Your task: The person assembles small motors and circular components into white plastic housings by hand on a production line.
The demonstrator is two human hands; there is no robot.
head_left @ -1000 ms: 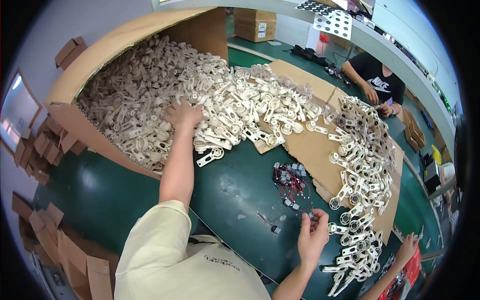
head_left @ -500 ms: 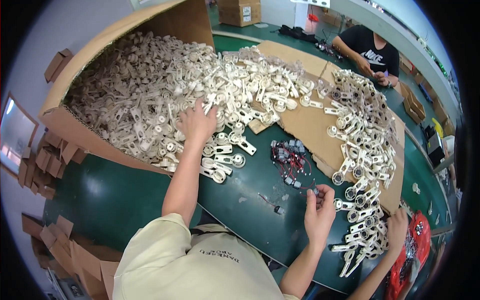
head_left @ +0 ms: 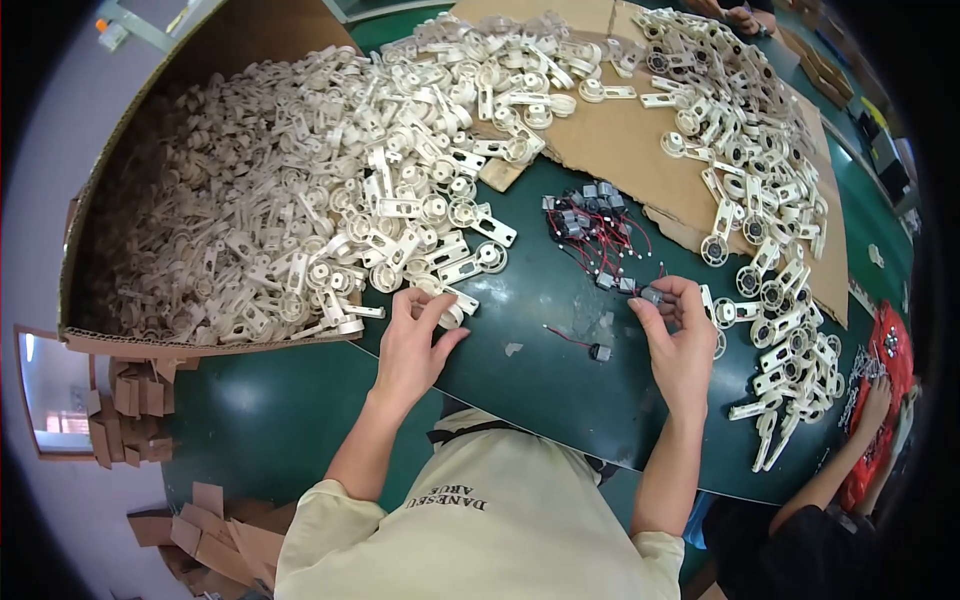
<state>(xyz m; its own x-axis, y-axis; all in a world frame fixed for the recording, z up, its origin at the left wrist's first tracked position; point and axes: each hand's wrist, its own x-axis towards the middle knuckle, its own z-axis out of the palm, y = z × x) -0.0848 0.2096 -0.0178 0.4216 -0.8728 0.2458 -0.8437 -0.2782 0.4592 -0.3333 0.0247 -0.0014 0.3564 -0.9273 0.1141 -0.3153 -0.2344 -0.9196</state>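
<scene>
My left hand [head_left: 408, 345] is at the near edge of the heap, fingers curled round the ring end of a cream plastic part [head_left: 462, 300] lying on the green table. The part has a round ring end and a flat slotted arm. My right hand [head_left: 682, 345] pinches a small grey motor [head_left: 652, 295] between thumb and fingertips. Just beyond it is a pile of similar motors [head_left: 590, 215] with red and black wires. One loose motor [head_left: 600, 352] with its wire lies on the table between my hands.
A large tipped cardboard box [head_left: 215, 345] spills a heap of cream parts [head_left: 300, 200] at left. Parts with dark round centres [head_left: 770, 290] lie along a cardboard sheet [head_left: 620, 140] at right. A co-worker's arm [head_left: 850, 450] reaches to a red bag [head_left: 893, 345]. Another person's hands [head_left: 740, 18] show at the far edge.
My left hand has drawn back from the heap to a part at its near edge. My right hand still pinches a motor. The view has shifted, and the co-worker at the far side is mostly out of it.
</scene>
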